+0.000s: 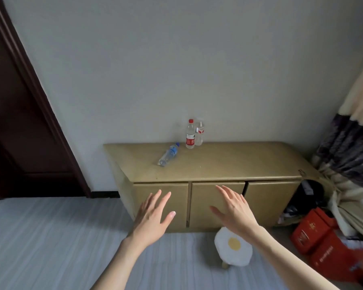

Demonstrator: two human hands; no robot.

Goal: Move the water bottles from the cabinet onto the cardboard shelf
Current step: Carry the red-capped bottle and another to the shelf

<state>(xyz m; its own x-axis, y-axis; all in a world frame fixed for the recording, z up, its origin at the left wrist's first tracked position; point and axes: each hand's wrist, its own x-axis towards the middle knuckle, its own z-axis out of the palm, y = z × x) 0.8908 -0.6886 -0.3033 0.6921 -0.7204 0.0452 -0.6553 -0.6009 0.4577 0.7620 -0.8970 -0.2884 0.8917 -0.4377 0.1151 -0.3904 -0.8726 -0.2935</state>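
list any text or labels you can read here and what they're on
Nothing can be read.
Red-capped bottle: red label, print too small.
Bottle behind it: red and white label, blurred.
Lying blue-capped bottle: blue label, unreadable.
Red boxes: gold marks and a column of characters, too blurred.

home, probably bedroom | dark door [19, 114] | striped curtain [348, 143] | egg-cushion stool [233, 246]

A dark brown wooden door [15, 114] fills the left of the frame. At lower centre, a small stool with a white fried-egg cushion [233, 246] stands on the grey striped floor [40, 237]. Red cardboard boxes [321, 241] sit lower right, under a cream and purple striped curtain [352, 143].
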